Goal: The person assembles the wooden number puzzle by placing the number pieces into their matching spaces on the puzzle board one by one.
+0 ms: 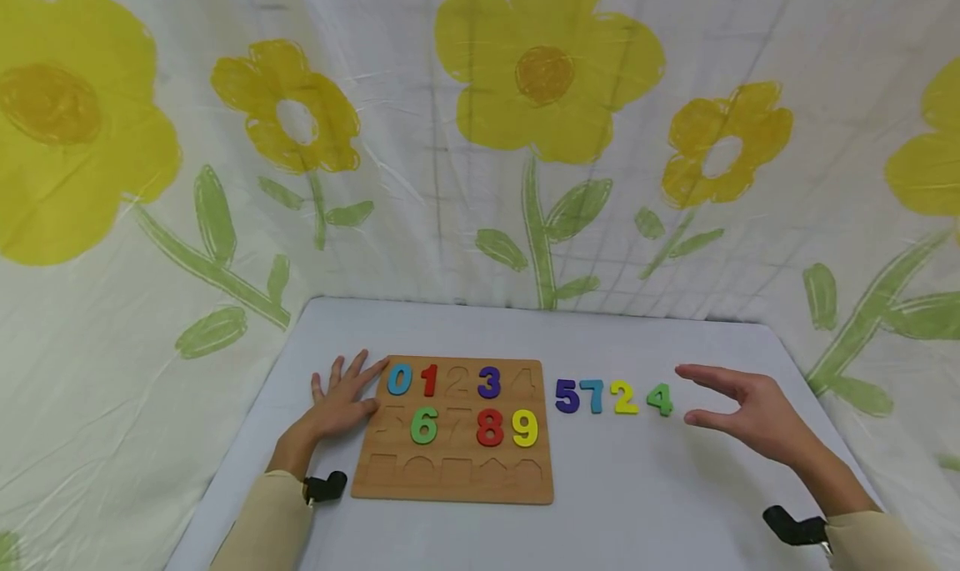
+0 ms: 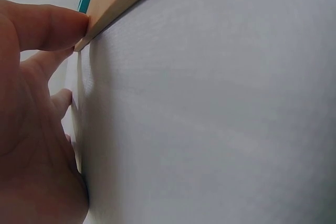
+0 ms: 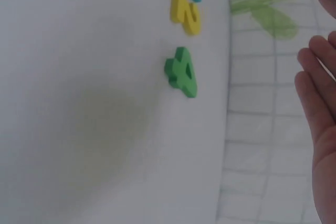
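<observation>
A wooden number puzzle board (image 1: 453,479) lies on the white table (image 1: 637,488), with pieces 0, 1, 3, 6, 8 and 9 seated in it. My left hand (image 1: 341,400) rests flat on the table, fingers straight, touching the board's left edge (image 2: 113,3). To the right of the board lie loose pieces: purple 5 (image 1: 567,396), blue 7 (image 1: 592,395), yellow 2 (image 1: 624,397) (image 3: 185,11) and green 4 (image 1: 660,399) (image 3: 181,72). My right hand (image 1: 738,408) hovers open just right of the green 4, thumb and fingers apart, holding nothing.
A white cloth with yellow flowers (image 1: 547,71) hangs behind and around the table. Empty cutouts show in the board at 2, 4, 5, 7 and along the bottom shape row (image 1: 457,469). Black wrist cameras (image 1: 326,488) sit on both sleeves.
</observation>
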`<state>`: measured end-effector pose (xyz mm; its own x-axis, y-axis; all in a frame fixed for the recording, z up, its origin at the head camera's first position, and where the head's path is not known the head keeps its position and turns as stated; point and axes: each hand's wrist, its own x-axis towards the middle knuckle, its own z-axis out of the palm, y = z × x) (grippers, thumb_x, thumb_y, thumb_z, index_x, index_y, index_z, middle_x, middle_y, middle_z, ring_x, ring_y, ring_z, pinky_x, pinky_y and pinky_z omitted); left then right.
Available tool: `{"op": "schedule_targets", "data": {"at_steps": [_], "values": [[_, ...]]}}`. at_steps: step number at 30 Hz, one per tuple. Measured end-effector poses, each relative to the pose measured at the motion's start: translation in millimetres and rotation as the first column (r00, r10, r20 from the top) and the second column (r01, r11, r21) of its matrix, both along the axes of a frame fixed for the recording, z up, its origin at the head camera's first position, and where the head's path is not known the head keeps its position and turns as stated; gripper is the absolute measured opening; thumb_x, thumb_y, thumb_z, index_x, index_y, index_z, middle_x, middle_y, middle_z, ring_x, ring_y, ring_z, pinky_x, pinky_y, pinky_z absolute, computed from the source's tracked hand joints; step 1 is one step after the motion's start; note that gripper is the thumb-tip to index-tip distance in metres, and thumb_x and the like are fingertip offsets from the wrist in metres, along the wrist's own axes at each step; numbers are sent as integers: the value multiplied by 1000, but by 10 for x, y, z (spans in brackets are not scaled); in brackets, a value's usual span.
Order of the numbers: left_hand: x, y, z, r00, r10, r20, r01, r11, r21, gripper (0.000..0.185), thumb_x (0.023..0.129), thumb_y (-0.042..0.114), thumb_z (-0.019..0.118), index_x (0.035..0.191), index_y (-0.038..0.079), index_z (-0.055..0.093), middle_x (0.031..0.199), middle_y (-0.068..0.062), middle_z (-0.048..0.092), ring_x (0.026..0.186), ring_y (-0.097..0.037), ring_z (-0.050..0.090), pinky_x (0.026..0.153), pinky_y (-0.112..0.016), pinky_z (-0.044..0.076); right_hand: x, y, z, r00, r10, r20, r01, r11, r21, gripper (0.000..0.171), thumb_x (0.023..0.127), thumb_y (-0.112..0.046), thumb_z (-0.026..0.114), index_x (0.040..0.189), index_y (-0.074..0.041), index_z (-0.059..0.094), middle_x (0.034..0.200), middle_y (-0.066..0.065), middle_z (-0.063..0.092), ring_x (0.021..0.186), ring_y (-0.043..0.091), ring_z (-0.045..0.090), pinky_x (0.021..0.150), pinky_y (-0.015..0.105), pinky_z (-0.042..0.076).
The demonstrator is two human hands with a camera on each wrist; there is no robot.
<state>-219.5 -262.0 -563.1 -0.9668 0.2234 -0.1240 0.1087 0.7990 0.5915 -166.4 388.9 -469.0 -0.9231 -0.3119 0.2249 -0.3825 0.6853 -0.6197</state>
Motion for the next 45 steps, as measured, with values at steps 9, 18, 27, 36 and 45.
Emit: {"op": "schedule_targets", "data": {"at_steps": [9,18,27,36,45], "values": [[52,15,87,1000,7,2,-7,1000,30,76,97,19,61,170,14,40,181,-30,11,163,-64,-10,115,-85,-22,-66,171,-158,999,-43,11,43,999,-1,63,82,-20,97,141,-14,75,139,9,77,123,-22,59,98,0,44],[61,28,92,1000,9,23,-9,1000,-11,75,99,18,62,171,14,38,182,-27,11,164,-62,-9,117,-85,-20,-215,245,-440,997,-64,51,63,998,9,64,83,-26,97,141,-15,74,139,12,77,122,-22,57,96,-2,42],[53,38,91,1000,2,31,-2,1000,3,76,100,18,62,171,15,38,182,-27,10,164,-62,-11,116,-85,-21,-330,242,-712,991,-83,106,83,997,4,67,84,-35,96,143,-12,73,141,13,76,123,-16,61,97,-1,43],[40,54,103,999,5,34,-5,1000,-4,75,100,18,62,171,16,38,182,-27,9,164,-61,-12,117,-84,-22,-400,198,-863,981,-118,151,119,993,7,69,83,-35,97,142,-10,74,143,13,75,123,-22,56,98,-1,42],[41,55,112,1000,7,30,-7,1000,-13,75,100,17,61,171,15,38,182,-27,9,164,-61,-12,116,-85,-22,-382,148,-905,983,-136,124,129,990,62,65,84,-31,97,142,-14,74,144,10,75,127,-18,55,98,-2,37]]}}
